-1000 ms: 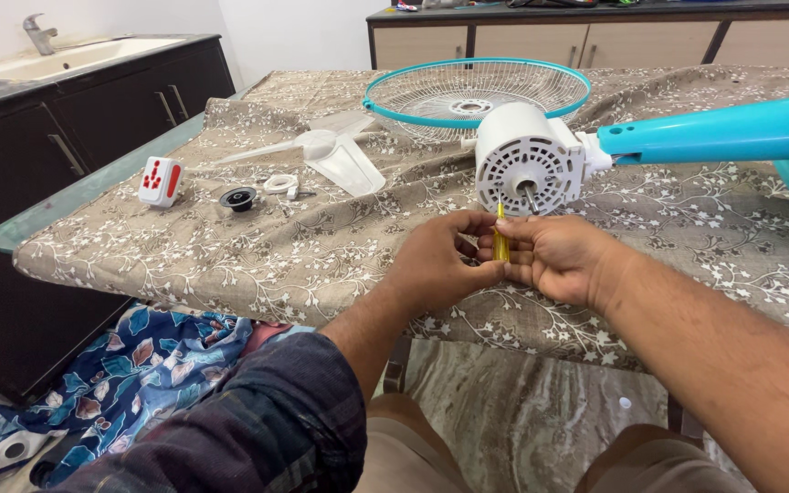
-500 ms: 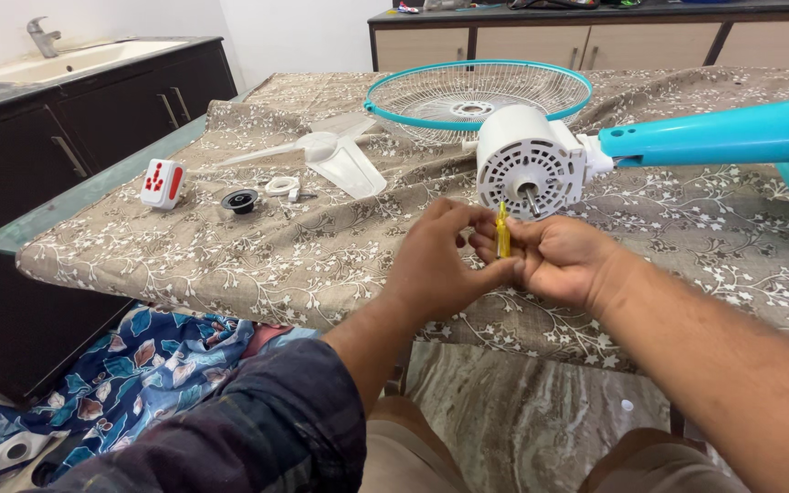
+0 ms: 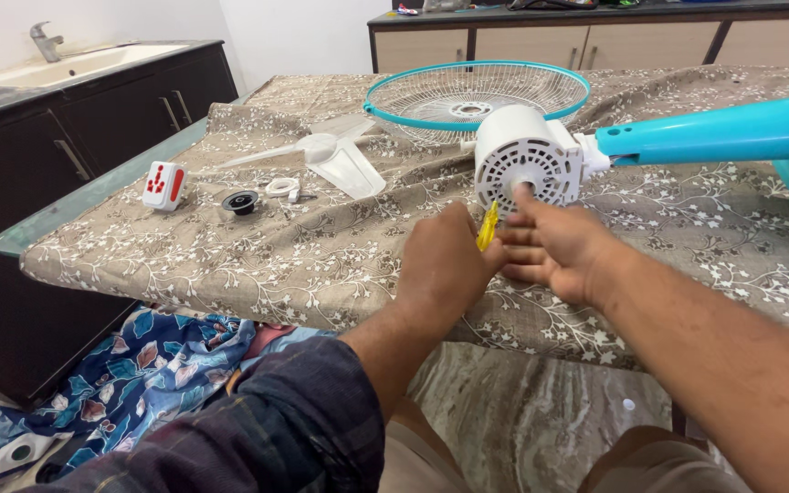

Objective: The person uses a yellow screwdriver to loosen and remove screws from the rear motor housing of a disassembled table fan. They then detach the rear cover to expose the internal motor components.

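My left hand is closed around a small yellow screwdriver, whose tip leans up and to the right. Beside it, my right hand holds nothing; its fingers are spread and the index finger reaches up to the shaft at the front of the white fan motor housing. The housing lies on its side on the table, joined to a teal fan stand that runs off to the right.
On the flowered tablecloth lie a teal-rimmed wire fan guard, a white fan blade, a white ring, a black knob and a red-and-white plug adapter. A sink counter stands at left. Blue patterned cloth lies below.
The screwdriver has passed from my right hand into my left and now tilts. My right hand opened and its index finger rose to the motor shaft.
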